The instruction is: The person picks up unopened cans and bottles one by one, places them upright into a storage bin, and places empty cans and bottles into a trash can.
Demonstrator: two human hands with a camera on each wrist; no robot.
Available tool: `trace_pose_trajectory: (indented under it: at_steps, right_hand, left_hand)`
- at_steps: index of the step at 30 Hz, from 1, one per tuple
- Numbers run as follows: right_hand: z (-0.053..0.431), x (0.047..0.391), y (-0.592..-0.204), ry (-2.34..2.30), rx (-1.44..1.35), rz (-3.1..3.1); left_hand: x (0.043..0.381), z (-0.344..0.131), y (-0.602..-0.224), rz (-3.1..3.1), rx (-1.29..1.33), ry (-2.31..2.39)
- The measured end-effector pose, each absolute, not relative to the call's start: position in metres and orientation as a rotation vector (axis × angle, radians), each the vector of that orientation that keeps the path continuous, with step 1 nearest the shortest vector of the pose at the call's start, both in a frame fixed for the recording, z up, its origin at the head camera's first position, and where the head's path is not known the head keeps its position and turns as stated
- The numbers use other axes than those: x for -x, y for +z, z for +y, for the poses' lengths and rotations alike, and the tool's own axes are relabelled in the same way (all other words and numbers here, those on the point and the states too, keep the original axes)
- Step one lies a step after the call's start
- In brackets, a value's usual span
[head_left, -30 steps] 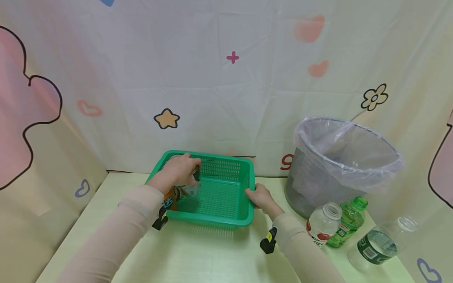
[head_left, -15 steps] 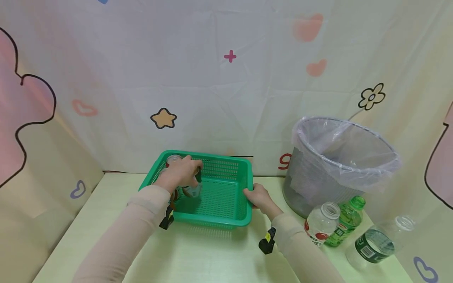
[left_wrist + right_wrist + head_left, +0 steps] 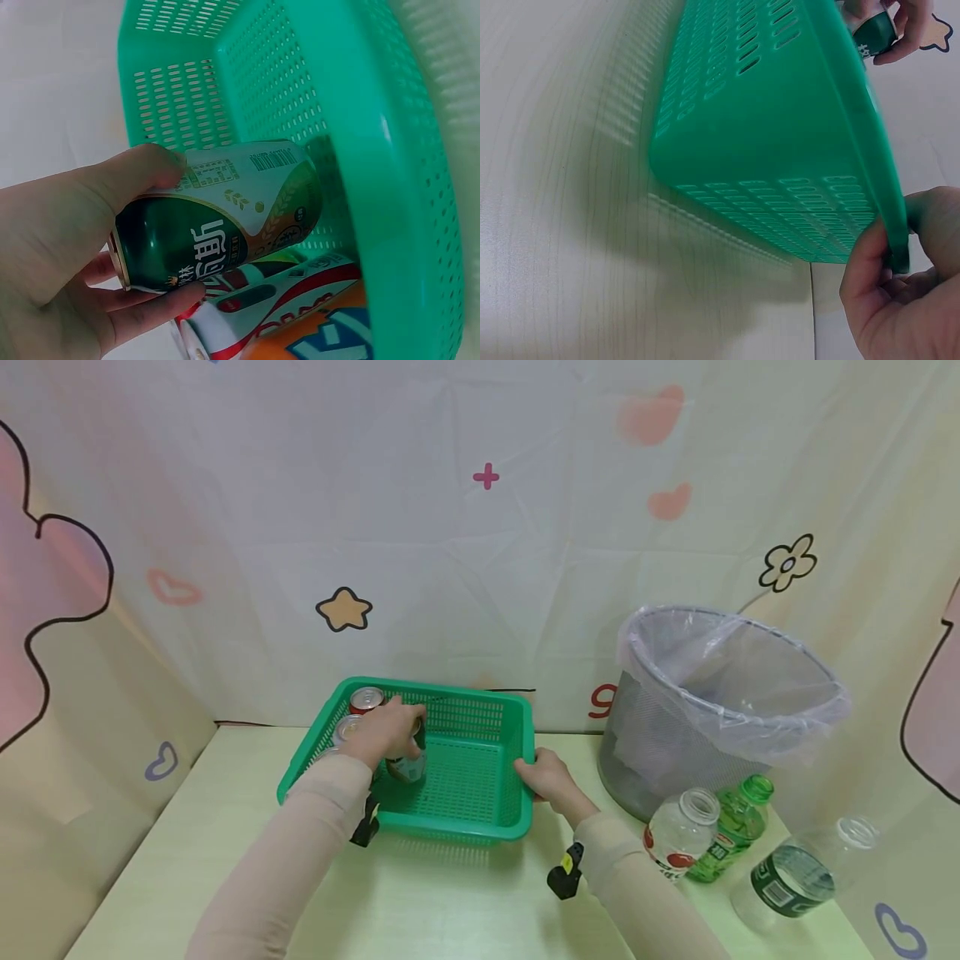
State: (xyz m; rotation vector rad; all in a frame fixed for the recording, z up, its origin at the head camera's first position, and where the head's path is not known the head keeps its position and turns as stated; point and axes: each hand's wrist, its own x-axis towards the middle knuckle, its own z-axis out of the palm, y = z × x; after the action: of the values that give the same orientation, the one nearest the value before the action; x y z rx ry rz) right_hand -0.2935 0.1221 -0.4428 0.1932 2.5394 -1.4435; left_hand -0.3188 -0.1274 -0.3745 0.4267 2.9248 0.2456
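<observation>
My left hand (image 3: 388, 729) grips a dark green and white drink can (image 3: 225, 210) by its top end, low inside the green plastic basket (image 3: 480, 835). Thumb and fingers wrap the can's sides in the left wrist view. Beside it in the basket sit a white and red can (image 3: 285, 296) and an orange can with blue marks (image 3: 334, 330). Two can tops, a red can (image 3: 366, 697) and a silver-topped can (image 3: 347, 727), show along the basket's left side. My right hand (image 3: 551, 775) holds the basket's right rim, thumb above and fingers curled beneath.
A mesh bin (image 3: 652, 760) with a clear plastic liner stands at the back right. In front of it are a clear bottle with red print (image 3: 681, 835), a green bottle (image 3: 735, 827) and a clear bottle with a dark label (image 3: 791, 881). A patterned curtain (image 3: 450, 527) hangs behind.
My left hand has moved slightly right and down with the green and white can, uncovering can tops at the basket's left. The right hand keeps its hold on the rim.
</observation>
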Motion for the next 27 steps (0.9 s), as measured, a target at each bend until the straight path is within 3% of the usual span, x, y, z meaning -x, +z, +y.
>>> trace_pose_trajectory:
  at_steps: [27]
  right_hand:
    - [0.123, 0.294, -0.445, -1.437, -0.184, 2.541]
  left_hand:
    - [0.329, -0.123, -0.394, 2.916, -0.384, 0.211]
